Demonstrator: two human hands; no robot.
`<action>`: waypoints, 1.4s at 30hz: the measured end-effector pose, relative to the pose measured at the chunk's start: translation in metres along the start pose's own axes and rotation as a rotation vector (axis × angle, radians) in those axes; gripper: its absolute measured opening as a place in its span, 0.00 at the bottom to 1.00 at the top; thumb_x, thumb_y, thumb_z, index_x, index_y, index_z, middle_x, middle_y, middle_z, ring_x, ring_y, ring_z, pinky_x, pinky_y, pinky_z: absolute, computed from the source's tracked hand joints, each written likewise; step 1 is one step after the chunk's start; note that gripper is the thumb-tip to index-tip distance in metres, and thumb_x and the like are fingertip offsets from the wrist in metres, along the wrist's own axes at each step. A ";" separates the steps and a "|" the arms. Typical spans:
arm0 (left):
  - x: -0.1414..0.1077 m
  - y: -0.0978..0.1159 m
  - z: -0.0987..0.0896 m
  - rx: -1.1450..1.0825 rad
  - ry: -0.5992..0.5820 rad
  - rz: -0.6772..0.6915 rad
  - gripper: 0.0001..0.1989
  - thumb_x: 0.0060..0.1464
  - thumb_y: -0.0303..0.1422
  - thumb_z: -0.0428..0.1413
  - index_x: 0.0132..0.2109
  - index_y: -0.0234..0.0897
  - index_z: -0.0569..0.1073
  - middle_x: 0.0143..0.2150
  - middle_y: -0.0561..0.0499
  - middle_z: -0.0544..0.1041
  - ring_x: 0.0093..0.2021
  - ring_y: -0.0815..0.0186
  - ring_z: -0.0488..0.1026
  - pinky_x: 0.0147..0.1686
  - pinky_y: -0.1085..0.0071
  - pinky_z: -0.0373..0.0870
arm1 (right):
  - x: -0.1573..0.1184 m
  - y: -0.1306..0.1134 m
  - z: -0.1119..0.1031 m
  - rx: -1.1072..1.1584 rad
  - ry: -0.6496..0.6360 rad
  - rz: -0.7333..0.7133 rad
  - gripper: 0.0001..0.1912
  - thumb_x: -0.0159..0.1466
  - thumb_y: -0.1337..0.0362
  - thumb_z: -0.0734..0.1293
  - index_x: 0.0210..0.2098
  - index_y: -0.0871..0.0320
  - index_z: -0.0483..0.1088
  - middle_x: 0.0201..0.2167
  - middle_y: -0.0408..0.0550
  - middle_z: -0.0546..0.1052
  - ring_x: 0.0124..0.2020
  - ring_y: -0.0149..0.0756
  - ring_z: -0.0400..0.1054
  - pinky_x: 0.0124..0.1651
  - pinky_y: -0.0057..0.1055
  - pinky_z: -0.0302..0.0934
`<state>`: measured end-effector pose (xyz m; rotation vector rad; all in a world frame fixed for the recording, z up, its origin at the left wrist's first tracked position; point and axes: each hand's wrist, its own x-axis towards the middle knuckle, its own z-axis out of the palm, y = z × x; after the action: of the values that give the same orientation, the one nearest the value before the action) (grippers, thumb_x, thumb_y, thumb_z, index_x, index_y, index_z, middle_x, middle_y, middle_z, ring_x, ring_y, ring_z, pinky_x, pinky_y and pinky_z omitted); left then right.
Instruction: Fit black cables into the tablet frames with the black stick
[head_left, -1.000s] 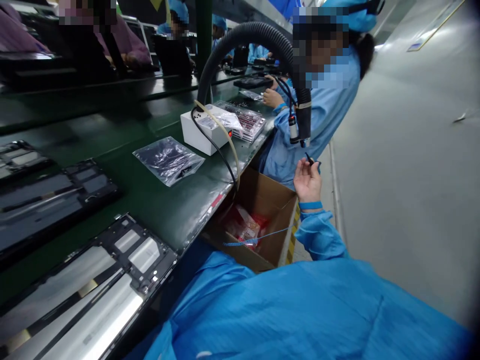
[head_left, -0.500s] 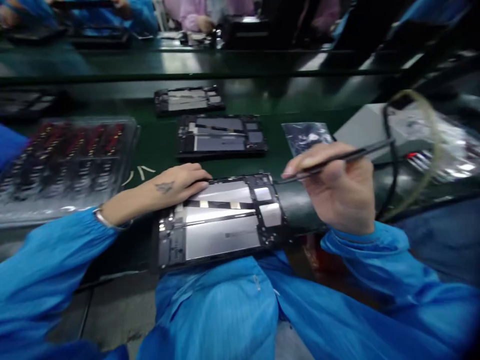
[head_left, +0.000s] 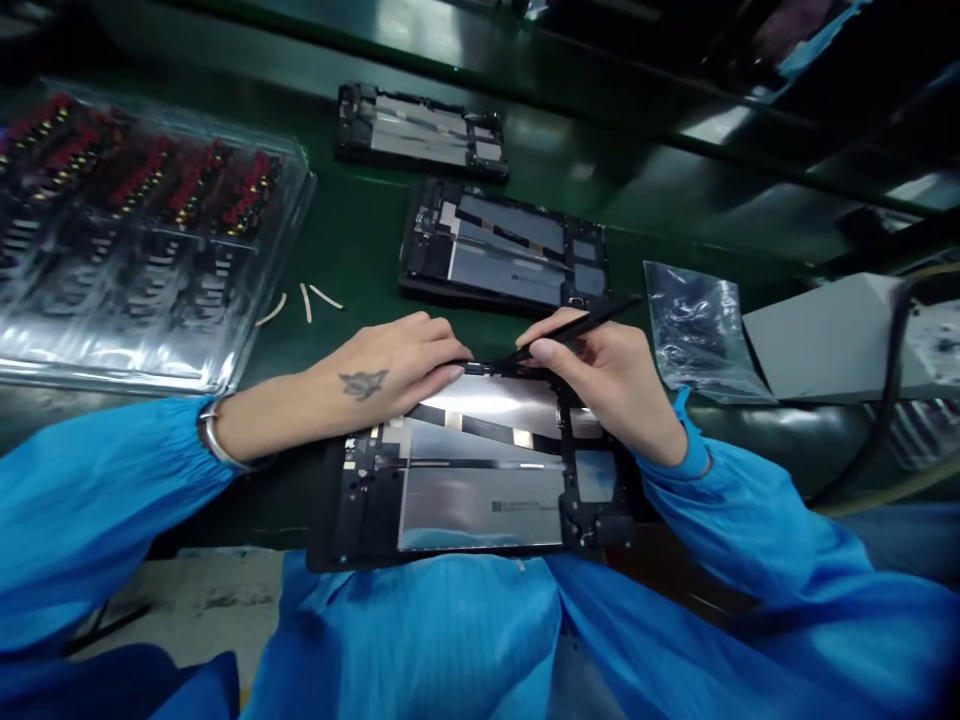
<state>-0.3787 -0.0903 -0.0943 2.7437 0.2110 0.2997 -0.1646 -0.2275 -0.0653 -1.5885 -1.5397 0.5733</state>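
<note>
The thumb and forefinger of the right hand [head_left: 615, 375] pinch a slim black tool [head_left: 589, 324], its lower end down at the far edge of an opened flat device [head_left: 480, 505]. The fingers of the left hand [head_left: 390, 370] lie close together, tips at that same edge, just left of the tool; whether thumb and forefinger pinch anything there I cannot tell. The device lies at the near edge of the green table [head_left: 352, 245], close against the person's blue smock [head_left: 442, 640]. On its lower silver panel sits a dark square code [head_left: 496, 506] with tiny lines of print beside it, too small to read. A dark strip [head_left: 487, 430] with two gold patches slants across the panel above. Beyond the hands lie a second opened device [head_left: 506, 250] and, farther back, a third [head_left: 420, 130]. Three pale strips [head_left: 306, 303] lie left of these, beside a clear tray [head_left: 296, 170] of red and black parts. To the right, a clear bag [head_left: 697, 330] rests against a pale box [head_left: 825, 335].
</note>
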 end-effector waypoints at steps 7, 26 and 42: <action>0.000 -0.003 0.003 0.028 0.006 0.012 0.17 0.72 0.38 0.43 0.54 0.37 0.73 0.44 0.48 0.73 0.44 0.62 0.70 0.41 0.67 0.65 | 0.001 -0.002 0.001 -0.079 -0.013 -0.022 0.08 0.68 0.59 0.69 0.38 0.56 0.78 0.37 0.45 0.80 0.38 0.33 0.74 0.34 0.25 0.70; -0.001 -0.004 0.004 0.033 0.019 0.027 0.16 0.72 0.37 0.43 0.54 0.37 0.72 0.45 0.48 0.73 0.45 0.63 0.71 0.42 0.68 0.65 | 0.001 0.000 0.000 -0.065 -0.016 -0.017 0.10 0.68 0.57 0.68 0.38 0.56 0.77 0.38 0.46 0.79 0.39 0.34 0.75 0.35 0.27 0.71; -0.001 0.009 -0.007 0.103 -0.058 0.023 0.21 0.73 0.38 0.40 0.61 0.35 0.70 0.51 0.43 0.74 0.50 0.59 0.71 0.48 0.65 0.68 | -0.002 0.008 0.002 0.116 0.167 0.126 0.11 0.64 0.53 0.71 0.37 0.54 0.79 0.35 0.46 0.81 0.33 0.36 0.79 0.39 0.29 0.77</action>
<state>-0.3808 -0.0964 -0.0847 2.8538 0.1842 0.2202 -0.1612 -0.2282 -0.0734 -1.6097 -1.2680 0.5732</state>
